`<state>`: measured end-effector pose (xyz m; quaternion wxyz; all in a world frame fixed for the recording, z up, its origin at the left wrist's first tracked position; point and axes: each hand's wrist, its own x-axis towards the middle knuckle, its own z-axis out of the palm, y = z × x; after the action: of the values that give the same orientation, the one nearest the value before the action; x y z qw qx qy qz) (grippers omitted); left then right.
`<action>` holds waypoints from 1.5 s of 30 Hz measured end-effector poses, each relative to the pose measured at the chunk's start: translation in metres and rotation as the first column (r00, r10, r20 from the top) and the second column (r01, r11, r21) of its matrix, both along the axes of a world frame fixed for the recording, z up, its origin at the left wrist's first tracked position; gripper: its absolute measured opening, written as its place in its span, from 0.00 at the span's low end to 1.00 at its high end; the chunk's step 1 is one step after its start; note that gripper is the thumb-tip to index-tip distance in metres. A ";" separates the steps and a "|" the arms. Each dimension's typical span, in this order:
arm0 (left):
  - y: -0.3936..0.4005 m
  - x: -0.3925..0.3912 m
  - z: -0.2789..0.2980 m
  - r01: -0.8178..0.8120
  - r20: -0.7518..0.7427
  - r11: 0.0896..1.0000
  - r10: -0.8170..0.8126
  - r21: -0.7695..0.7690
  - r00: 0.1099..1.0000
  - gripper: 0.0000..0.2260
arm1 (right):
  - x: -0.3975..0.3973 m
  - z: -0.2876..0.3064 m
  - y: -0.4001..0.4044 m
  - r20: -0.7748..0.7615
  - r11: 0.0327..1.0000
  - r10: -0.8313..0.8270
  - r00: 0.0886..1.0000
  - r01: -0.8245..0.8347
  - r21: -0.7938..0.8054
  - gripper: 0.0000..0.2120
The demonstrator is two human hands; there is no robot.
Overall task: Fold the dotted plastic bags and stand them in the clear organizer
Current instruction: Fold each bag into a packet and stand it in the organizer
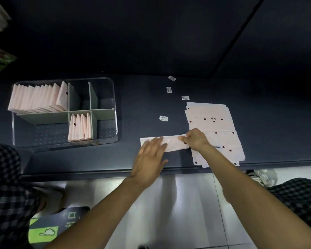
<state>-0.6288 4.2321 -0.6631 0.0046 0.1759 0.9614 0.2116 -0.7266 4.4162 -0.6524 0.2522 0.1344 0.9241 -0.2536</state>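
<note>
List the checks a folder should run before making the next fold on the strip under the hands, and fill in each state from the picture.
1. Left hand flat on the folded strip: ok.
2. Right hand pinches the strip's right end: ok.
3. Strip edges aligned: cannot tell, hands cover them.
4. Strip clear of the unfolded stack: not ok, its right end overlaps it.
5. Clear organizer has free compartments: ok.
6. Loose labels off the strip: ok.
</note>
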 end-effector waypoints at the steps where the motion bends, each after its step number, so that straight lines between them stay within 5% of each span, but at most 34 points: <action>1: 0.002 0.001 -0.004 0.076 0.035 0.993 -0.073 -0.090 0.997 0.27 | -0.001 0.000 0.000 0.007 1.000 -0.007 1.000 0.007 0.000 0.25; 6: -0.011 0.000 -0.019 0.158 0.113 0.938 -0.129 -0.308 0.985 0.34 | -0.004 0.001 0.000 0.046 1.000 -0.005 0.999 0.005 0.001 0.23; 14: -0.025 -0.002 -0.022 0.177 0.153 0.908 -0.128 -0.379 0.980 0.30 | 0.004 0.004 -0.008 -0.024 0.997 -0.082 0.996 0.082 0.004 0.24; 18: -0.024 -0.003 -0.023 0.185 0.172 0.907 -0.127 -0.379 0.977 0.30 | 0.030 0.006 -0.026 -0.448 0.978 -0.114 0.887 0.180 0.108 0.08; 20: -0.023 -0.003 -0.023 0.187 0.177 0.905 -0.127 -0.383 0.976 0.30 | 0.044 0.007 -0.041 -0.550 0.984 -0.174 0.817 0.119 -0.134 0.04; 23: -0.023 -0.004 -0.021 0.198 0.204 0.901 -0.126 -0.385 0.971 0.29 | 0.059 0.005 -0.069 -0.282 0.837 -0.236 0.930 0.047 -0.545 0.06; 28: -0.024 -0.005 -0.018 0.204 0.224 0.891 -0.120 -0.406 0.967 0.29 | 0.053 0.000 -0.062 -0.074 0.628 -0.489 0.869 0.291 -0.722 0.09; 30: -0.025 -0.005 -0.018 0.209 0.237 0.886 -0.117 -0.415 0.964 0.29 | 0.049 0.000 -0.047 -0.085 0.615 -0.570 0.817 0.355 -0.704 0.10; 32: -0.026 -0.005 -0.019 0.206 0.236 0.885 -0.114 -0.417 0.965 0.29 | 0.046 -0.001 -0.033 -0.181 0.715 -0.540 0.822 0.335 -0.614 0.11; 36: -0.030 -0.007 -0.021 0.207 0.227 0.891 -0.122 -0.403 0.966 0.29 | 0.038 -0.002 -0.012 -0.362 0.985 -0.072 0.929 0.009 -0.170 0.11; 39: -0.034 -0.010 -0.014 0.198 0.225 0.901 -0.117 -0.385 0.967 0.28 | 0.035 0.004 -0.007 -0.316 0.990 0.138 0.939 -0.130 0.048 0.08; 45: -0.032 -0.009 0.000 0.268 0.076 0.926 -0.257 -0.267 0.963 0.27 | 0.064 0.011 -0.019 -0.139 0.995 0.086 0.987 -0.078 0.062 0.03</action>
<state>-0.6378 4.1996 -0.6629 0.0763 0.2962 0.9490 0.0769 -0.6622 4.3968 -0.6419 0.1924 0.0852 0.9512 -0.2257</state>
